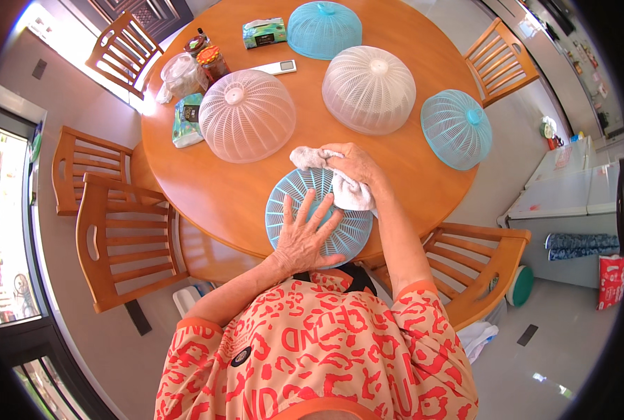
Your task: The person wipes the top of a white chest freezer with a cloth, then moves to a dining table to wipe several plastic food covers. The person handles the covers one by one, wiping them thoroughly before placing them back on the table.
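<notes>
At the near edge of the round wooden table [222, 197] stands a blue plastic mesh food cover [286, 184]. My left hand [308, 233] lies spread over the top of this cover, fingers apart, holding nothing. A white cloth [351, 191] is bunched in my right hand [353, 164], at the cover's far right rim. Part of the cloth hangs down over the mesh, and another end sticks out to the left. My left hand and the cloth hide much of the cover.
Beyond stand two whitish mesh covers [249, 118] [370, 97] and two more blue covers [325, 31] [456, 131]. Tissue packs [264, 34], jars [213, 62] and a white remote-like device [278, 67] sit at the back and left. Wooden chairs [128, 241] surround the table.
</notes>
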`<state>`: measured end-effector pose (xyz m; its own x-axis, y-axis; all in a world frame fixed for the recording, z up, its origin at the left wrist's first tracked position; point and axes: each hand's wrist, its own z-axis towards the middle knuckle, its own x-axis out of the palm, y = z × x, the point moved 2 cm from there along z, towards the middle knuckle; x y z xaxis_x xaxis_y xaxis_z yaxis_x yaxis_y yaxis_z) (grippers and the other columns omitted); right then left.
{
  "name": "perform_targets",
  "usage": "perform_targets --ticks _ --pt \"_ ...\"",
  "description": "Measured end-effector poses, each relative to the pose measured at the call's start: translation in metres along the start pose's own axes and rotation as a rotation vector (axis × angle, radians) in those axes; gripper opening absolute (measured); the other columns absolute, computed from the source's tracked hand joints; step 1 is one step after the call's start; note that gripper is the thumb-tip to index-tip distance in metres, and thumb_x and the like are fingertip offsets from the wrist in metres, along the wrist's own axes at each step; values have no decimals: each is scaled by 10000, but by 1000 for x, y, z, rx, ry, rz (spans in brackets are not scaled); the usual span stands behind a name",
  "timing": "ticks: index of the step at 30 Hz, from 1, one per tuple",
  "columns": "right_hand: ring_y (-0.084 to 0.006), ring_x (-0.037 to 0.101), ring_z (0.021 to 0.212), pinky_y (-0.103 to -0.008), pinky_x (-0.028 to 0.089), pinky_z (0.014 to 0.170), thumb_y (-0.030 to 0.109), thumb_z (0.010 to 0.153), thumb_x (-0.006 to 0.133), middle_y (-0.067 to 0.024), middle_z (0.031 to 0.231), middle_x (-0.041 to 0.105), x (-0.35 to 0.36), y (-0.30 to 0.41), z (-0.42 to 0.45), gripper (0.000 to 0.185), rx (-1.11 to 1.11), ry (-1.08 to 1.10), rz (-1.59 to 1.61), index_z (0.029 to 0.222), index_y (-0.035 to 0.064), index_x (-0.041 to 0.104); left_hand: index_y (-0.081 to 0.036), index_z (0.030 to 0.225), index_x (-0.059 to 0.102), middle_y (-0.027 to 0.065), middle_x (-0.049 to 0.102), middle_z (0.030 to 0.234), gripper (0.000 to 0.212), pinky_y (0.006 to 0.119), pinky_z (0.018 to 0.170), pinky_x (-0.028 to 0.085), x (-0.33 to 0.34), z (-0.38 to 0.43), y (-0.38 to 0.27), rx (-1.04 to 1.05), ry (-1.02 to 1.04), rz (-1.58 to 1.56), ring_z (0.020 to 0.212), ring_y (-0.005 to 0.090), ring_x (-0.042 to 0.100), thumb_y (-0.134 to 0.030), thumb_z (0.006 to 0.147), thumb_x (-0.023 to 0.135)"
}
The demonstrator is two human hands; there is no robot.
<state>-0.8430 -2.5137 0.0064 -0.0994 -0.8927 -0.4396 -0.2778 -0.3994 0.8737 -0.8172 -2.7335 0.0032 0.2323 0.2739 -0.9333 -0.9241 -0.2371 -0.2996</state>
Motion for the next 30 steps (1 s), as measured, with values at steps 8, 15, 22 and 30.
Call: perform_targets --ticks 8,15,22,30 --pt "-359 540 1145 -406 435 979 37 809 570 -194 1235 567 17 -16 -130 376 -216 -399 -137 1169 71 674 -217 1372 477 105 277 1541 871 711 1078 80 10 -10 -8 54 -17 -27 1446 382 164 -736 689 627" --pt "-381 528 1114 -431 431 962 12 770 578 -202 1262 539 35 -17 -170 399 -199 -546 -269 1150 87 673 -202 1382 471 112 314 1516 926 724 1076 63 10 -11 -9 104 -12 -44 1438 400 171 -754 658 638" --pt "-325 570 1090 -416 430 957 28 803 543 -132 1204 617 14 30 -57 373 -290 -249 -437 1136 128 677 -166 1368 469 117 352 1481 1022 744 1054 149 -4 7 10 135 65 -61 1353 417 289 -679 535 767" --pt "-364 612 989 -443 475 873 48 831 482 -193 1046 653 -24 -42 -6 381 -109 -353 -301 1149 145 669 -271 1411 439 180 258 1517 966 730 1055 146 -28 31 26 3 70 -14 1393 474 194 -530 558 810"
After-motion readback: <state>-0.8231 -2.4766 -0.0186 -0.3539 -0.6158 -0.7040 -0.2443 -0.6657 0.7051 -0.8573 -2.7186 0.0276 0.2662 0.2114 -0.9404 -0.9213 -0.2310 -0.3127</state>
